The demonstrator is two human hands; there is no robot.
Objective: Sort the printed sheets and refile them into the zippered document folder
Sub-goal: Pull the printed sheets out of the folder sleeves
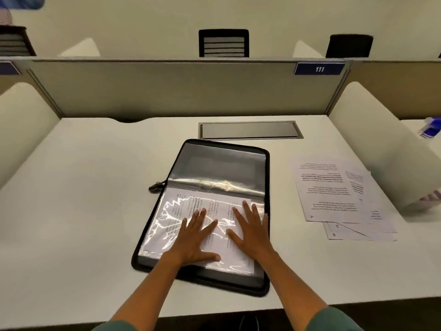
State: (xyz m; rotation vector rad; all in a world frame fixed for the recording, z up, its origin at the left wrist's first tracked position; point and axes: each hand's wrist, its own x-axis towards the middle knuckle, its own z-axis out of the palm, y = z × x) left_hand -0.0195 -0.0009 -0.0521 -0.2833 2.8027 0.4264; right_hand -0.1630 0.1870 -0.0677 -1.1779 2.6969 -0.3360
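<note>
Fingers of both hands lie straight and spread, gripping nothing: the left hand [193, 237] and right hand [250, 229] press flat on a sleeved sheet [181, 211] inside the open folder [267, 187], mid-desk. Loose sheets [338, 194] lie well right.

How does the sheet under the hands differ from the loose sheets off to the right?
The sheet under the hands lies inside the open folder beneath a shiny plastic sleeve; the loose sheets lie bare on the desk. The left hand and right hand press the filed sheet flat; nothing touches the loose ones. It is single; they overlap in a stack. All are white with printed text.
</note>
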